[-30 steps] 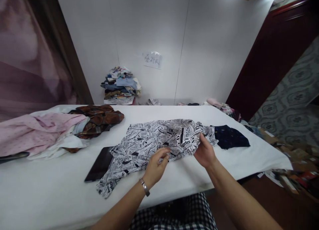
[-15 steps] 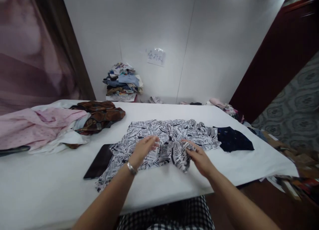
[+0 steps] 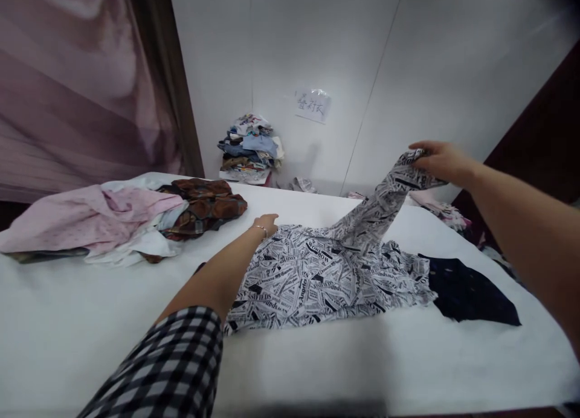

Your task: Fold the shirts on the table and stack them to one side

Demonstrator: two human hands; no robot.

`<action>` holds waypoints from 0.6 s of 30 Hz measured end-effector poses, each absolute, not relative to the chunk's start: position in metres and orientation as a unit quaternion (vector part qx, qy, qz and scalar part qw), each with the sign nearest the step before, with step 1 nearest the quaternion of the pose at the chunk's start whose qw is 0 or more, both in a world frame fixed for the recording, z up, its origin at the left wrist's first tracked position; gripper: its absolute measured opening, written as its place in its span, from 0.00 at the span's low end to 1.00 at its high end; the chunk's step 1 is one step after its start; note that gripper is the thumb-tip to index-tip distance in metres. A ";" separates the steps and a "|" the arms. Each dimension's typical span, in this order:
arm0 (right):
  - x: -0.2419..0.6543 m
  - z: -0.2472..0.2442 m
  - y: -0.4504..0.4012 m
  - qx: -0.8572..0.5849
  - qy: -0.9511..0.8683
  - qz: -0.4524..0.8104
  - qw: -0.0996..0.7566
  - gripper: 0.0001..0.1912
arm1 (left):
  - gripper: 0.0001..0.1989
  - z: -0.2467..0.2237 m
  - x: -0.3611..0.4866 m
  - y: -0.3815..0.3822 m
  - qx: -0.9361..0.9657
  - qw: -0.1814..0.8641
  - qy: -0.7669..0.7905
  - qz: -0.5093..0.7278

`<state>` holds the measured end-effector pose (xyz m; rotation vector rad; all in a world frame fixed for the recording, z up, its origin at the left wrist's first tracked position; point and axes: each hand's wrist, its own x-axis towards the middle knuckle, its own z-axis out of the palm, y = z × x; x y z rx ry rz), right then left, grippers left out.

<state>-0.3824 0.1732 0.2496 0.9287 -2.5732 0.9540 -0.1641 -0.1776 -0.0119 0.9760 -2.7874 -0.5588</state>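
White wall panels point(image 3: 290, 49) are seen behind a white-covered worktop point(image 3: 113, 327). Newsprint-patterned shirt point(image 3: 308, 279) is spread mid-worktop, mostly flat; one section, sleeve by the look of it, is held up at far right by the right hand point(image 3: 437, 161), fingers closed on its end. Left hand point(image 3: 267, 223) is placed at the shirt's far left corner, fingers loosely extended; whether cloth is pinched cannot be told. Dark blue garment point(image 3: 471, 291) is met by the shirt's right end. Pink garment point(image 3: 122, 215) and brown plaid garment point(image 3: 206, 203) are heaped at left; clothes stack point(image 3: 251, 149) is set beyond the far edge.

Step in hand, as judged: raised section is handled, body left spread. For the next move, grip should be kept and the flat part steadied so nothing is dragged.
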 end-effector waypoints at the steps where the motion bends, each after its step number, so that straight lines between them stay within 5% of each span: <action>1: -0.390 0.260 0.168 0.315 -0.884 0.317 0.135 0.25 | 0.27 -0.018 -0.170 -0.179 0.320 0.052 -0.930 -0.173; 9: -0.419 0.271 0.137 0.292 -0.852 0.399 0.173 0.25 | 0.17 -0.030 -0.185 -0.201 0.319 -0.023 -0.943 -0.092; 18: -0.404 0.290 0.163 0.251 -0.794 0.467 0.296 0.25 | 0.13 -0.002 -0.136 -0.203 0.273 0.032 -0.959 -0.060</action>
